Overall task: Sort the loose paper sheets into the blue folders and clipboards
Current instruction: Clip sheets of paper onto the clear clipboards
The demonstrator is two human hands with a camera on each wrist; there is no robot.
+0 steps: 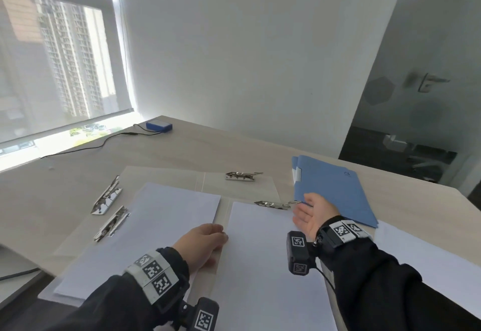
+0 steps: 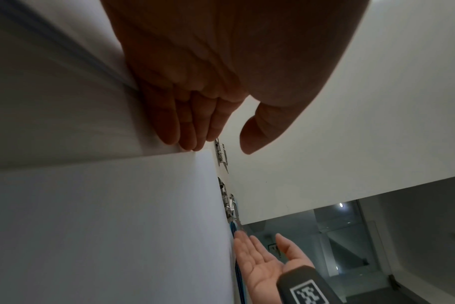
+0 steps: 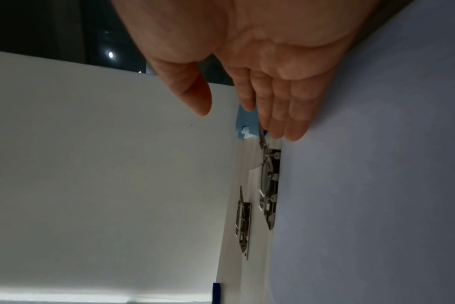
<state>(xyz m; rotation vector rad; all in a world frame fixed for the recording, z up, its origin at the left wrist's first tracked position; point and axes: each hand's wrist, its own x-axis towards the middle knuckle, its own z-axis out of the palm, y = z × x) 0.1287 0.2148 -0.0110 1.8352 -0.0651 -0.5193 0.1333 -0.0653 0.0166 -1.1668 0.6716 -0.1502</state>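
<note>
Two white sheets lie on pale open clipboards: a left sheet [image 1: 145, 234] and a right sheet [image 1: 263, 265]. My left hand [image 1: 208, 239] rests with straight fingers [image 2: 187, 131] on the board between them, at the right sheet's corner [image 2: 104, 226]. My right hand [image 1: 305, 209] is open, palm turned left, at the right sheet's far right corner beside a metal clip [image 1: 273, 204]. In the right wrist view its straight fingers [image 3: 286, 115] lie along the sheet [image 3: 377, 185] above that clip [image 3: 270, 185]. Blue folders [image 1: 335, 190] are stacked just beyond it.
Two more clips [image 1: 106, 198] sit on the left board and one [image 1: 240, 176] at the back. A blue box [image 1: 158, 125] with a black cable lies near the window. More white paper [image 1: 416, 258] lies at the right, near the table's edge.
</note>
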